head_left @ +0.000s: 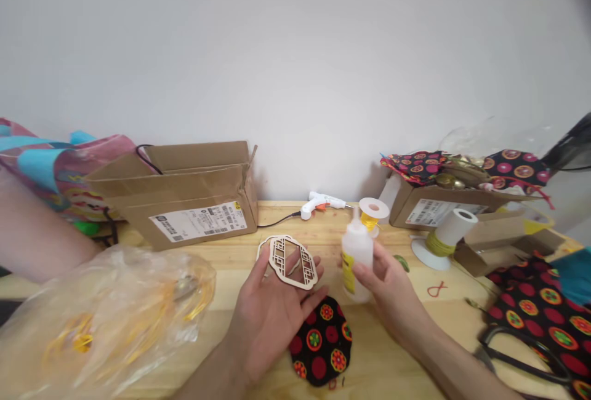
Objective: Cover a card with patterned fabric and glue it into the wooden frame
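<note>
My left hand (272, 317) is palm up, holding a pale wooden cut-out frame (295, 284) with lattice bars between thumb and fingers. Behind it shows the rim of a second thin wooden piece (262, 246), partly hidden. My right hand (392, 292) is closed around a translucent white glue bottle (360, 252) with a yellow label, held upright with its nozzle pointing up. Below the hands, close to the left fingertips, a rounded piece of black fabric (321, 344) with red and orange flower patterns lies on the wooden table (369, 363).
A white glue gun (318, 203) lies by the wall beside a spool of yellow ribbon (373, 209). Cardboard boxes stand left (198, 203) and right (415, 203). A plastic bag (138, 308) is at left; a cord spool (441, 243), patterned fabric (540, 301) and black-handled scissors (521, 375) are at right.
</note>
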`<move>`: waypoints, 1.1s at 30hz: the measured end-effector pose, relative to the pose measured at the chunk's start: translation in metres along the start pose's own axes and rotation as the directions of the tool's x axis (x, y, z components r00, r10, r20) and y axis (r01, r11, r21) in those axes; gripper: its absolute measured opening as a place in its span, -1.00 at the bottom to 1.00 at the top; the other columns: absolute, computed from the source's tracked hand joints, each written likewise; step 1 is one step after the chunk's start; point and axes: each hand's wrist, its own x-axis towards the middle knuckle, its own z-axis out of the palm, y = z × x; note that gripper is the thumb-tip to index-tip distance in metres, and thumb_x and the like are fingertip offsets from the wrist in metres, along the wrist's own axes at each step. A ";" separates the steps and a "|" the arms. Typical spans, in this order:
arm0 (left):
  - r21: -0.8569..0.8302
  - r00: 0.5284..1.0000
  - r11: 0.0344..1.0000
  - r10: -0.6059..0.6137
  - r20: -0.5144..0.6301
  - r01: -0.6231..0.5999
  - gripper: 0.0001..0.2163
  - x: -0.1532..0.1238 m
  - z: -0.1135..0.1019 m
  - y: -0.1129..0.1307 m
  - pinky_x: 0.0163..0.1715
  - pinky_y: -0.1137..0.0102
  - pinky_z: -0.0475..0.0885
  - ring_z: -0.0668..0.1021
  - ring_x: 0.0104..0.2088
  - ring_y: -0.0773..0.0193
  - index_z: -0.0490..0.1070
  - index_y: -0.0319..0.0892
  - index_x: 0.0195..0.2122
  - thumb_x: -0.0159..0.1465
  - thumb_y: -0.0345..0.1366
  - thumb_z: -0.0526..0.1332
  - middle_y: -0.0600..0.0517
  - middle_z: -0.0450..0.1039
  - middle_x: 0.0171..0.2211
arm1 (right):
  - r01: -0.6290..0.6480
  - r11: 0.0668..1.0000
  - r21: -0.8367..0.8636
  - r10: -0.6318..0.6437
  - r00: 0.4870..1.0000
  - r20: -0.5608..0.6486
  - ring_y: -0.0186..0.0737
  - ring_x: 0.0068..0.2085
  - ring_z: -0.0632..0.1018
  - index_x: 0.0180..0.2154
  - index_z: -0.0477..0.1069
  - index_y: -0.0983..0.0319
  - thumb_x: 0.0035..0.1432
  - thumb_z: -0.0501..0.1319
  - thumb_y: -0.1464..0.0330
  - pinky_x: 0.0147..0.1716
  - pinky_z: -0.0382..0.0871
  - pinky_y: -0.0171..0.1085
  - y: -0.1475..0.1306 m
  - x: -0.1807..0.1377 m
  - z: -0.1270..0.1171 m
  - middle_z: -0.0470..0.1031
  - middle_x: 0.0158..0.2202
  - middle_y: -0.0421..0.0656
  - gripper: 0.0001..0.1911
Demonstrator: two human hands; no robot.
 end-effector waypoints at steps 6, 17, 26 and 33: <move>0.052 0.999 0.998 -0.046 0.026 0.045 -0.72 0.002 -0.001 0.000 0.02 0.16 0.17 0.50 -0.17 0.13 0.33 -0.21 -0.21 0.20 -0.13 0.02 -0.12 0.48 -0.27 | 0.088 0.967 -0.240 -0.107 0.992 -0.065 -0.14 -0.02 0.37 -0.08 0.21 0.17 -0.05 0.26 0.35 -0.02 0.19 -0.19 0.008 0.015 -0.011 0.38 -0.05 -0.11 -0.54; 0.113 0.998 0.993 -0.040 0.058 0.033 -0.75 0.001 0.000 -0.003 -0.03 0.26 0.20 0.48 -0.20 0.18 0.31 -0.18 -0.27 0.19 -0.11 0.04 -0.07 0.43 -0.29 | 0.540 0.401 -0.740 -0.302 0.840 0.450 -0.22 -0.36 0.45 -0.38 0.41 0.12 0.05 0.20 0.41 -0.36 0.35 -0.26 -0.033 -0.022 0.002 0.43 -0.40 -0.19 -0.94; 0.116 0.998 0.993 -0.036 0.053 0.029 -0.76 0.000 0.001 -0.006 -0.08 0.33 0.22 0.47 -0.24 0.22 0.29 -0.20 -0.25 0.20 -0.15 0.03 -0.07 0.41 -0.32 | 0.355 0.441 -0.824 0.069 0.902 0.426 -0.30 -0.39 0.42 -0.50 0.39 0.21 -0.01 0.23 0.50 -0.43 0.30 -0.37 0.004 -0.023 -0.006 0.37 -0.45 -0.24 -0.89; 0.124 0.999 0.992 -0.026 0.029 0.023 -0.77 0.002 0.001 -0.005 -0.11 0.33 0.24 0.48 -0.22 0.20 0.30 -0.21 -0.24 0.20 -0.17 0.03 -0.07 0.42 -0.32 | 0.303 0.567 -0.766 0.087 0.902 0.422 -0.31 -0.40 0.42 -0.50 0.42 0.22 0.03 0.22 0.41 -0.44 0.30 -0.37 0.000 -0.027 -0.012 0.36 -0.45 -0.22 -0.91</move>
